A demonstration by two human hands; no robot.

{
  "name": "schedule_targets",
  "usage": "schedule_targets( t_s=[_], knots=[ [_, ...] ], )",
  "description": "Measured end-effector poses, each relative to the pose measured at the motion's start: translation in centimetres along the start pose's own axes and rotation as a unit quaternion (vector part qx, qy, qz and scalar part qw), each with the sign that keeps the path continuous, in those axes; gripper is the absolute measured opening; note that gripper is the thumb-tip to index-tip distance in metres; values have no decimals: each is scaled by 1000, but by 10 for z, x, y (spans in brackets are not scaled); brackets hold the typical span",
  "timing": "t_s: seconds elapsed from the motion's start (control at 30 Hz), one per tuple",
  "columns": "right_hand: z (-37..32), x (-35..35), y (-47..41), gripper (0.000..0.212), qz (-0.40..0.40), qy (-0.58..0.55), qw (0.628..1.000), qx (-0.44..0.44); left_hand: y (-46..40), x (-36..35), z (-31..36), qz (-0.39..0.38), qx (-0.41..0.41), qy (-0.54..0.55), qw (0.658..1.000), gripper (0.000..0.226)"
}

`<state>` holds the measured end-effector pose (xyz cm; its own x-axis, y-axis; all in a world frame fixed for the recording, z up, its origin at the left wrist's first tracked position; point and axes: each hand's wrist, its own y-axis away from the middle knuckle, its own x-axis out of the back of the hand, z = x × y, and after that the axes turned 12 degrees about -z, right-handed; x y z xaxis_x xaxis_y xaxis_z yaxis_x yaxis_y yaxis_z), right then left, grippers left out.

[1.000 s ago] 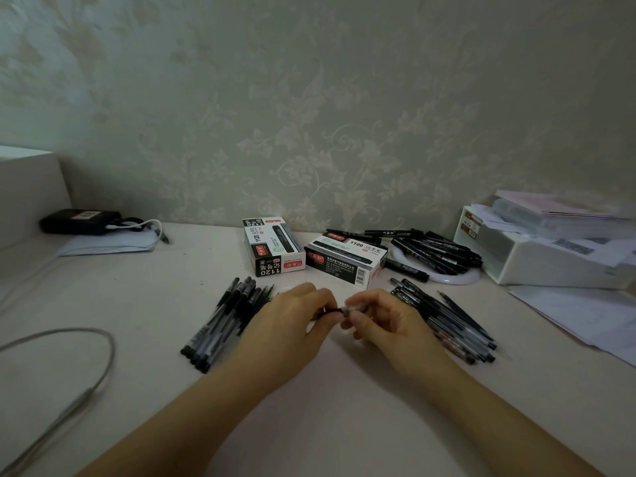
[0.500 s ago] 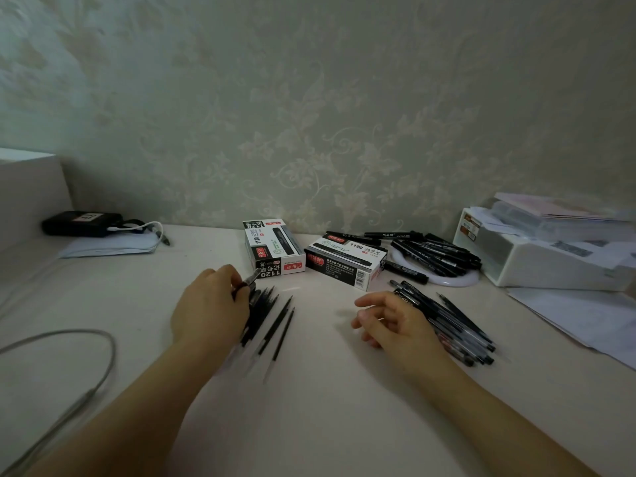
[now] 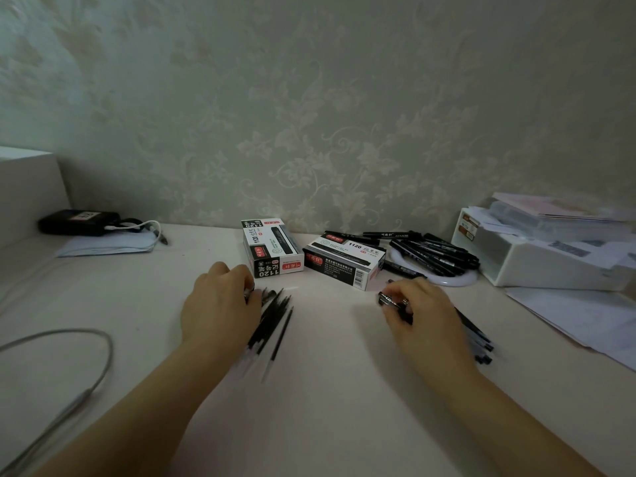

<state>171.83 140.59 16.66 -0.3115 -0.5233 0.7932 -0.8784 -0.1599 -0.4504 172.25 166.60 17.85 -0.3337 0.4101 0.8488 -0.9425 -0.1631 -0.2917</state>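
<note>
A pale desk (image 3: 327, 390) runs up to a wall papered in a faded leaf pattern. The left hand (image 3: 220, 304) lies over the far end of the left heap of pens (image 3: 275, 318), slim dark sticks fanned toward the near edge, its fingers curled round a dark pen (image 3: 250, 292) at the top of the heap. The right hand (image 3: 423, 318) pinches a black marker (image 3: 390, 299), short and stubby with pale print on its barrel, held level just above the desk by the right heap of pens (image 3: 480, 342). Beyond them stand two marker boxes (image 3: 272, 249), more markers on a white dish (image 3: 447, 279), and a white bin (image 3: 537, 266) far right
</note>
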Motion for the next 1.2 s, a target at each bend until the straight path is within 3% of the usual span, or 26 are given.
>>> schedule_targets(
  t_s=[0.17,0.37,0.57,0.83,1.0,1.2],
  knots=[
    [16,10,-2,26,-32,118,988,-96,4,-3,8,13,-45,4,999,16],
    [19,11,-2,22,-64,118,982,-136,14,-11,23,-10,-110,27,994,14],
    [18,8,-4,13,-60,54,988,-135,18,-19,30,-49,-154,14,987,18],
    [18,8,-5,19,-50,24,992,-110,23,-21,34,-113,-241,-13,964,15],
    [10,8,-5,22,-15,-23,997,-67,20,-18,29,-123,-224,-37,966,21],
    [-5,3,-4,23,-44,-203,977,-39,16,-17,26,-108,-192,-61,974,25]
  ],
)
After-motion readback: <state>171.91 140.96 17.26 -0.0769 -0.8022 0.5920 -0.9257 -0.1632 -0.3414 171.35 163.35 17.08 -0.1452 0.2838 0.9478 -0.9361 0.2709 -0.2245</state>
